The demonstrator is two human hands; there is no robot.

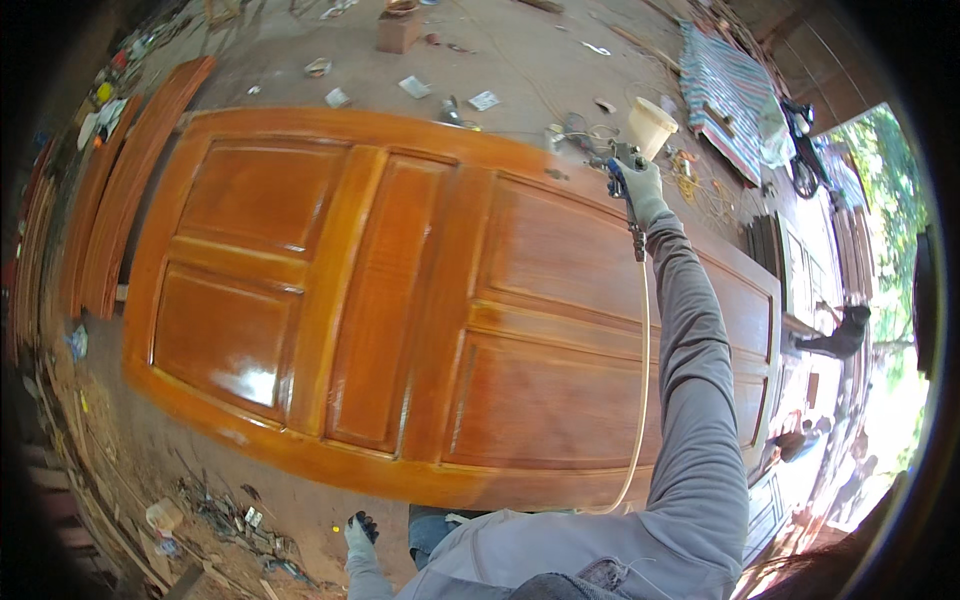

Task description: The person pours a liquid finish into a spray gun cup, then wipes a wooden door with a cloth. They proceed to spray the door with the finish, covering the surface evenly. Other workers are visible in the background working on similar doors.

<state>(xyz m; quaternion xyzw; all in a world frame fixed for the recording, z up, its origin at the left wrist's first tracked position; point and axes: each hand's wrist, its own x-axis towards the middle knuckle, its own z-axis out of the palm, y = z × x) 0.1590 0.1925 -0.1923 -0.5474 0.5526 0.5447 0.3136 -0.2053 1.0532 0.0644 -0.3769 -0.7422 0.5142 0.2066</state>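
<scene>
A large panelled wooden door [340,300] lies flat before me, glossy orange-brown on its left and duller on its right. My right hand [645,188], in a whitish glove, is closed round a spray gun [625,165] over the door's far edge. A cream cup [650,125] is attached to the gun, tilted. From the gun's lower end a pale hose [645,380] runs back across the door toward my body. My left hand [362,538] hangs below the door's near edge, gloved, its dark-stained fingers loosely apart and nothing visible in them.
Long reddish boards [135,200] stand beside the door's left end. Cords and hoses [690,180] lie tangled beyond the far edge, near a striped tarp [722,110]. Scraps and debris [235,525] litter the ground at lower left. A motorbike [803,165] stands far right.
</scene>
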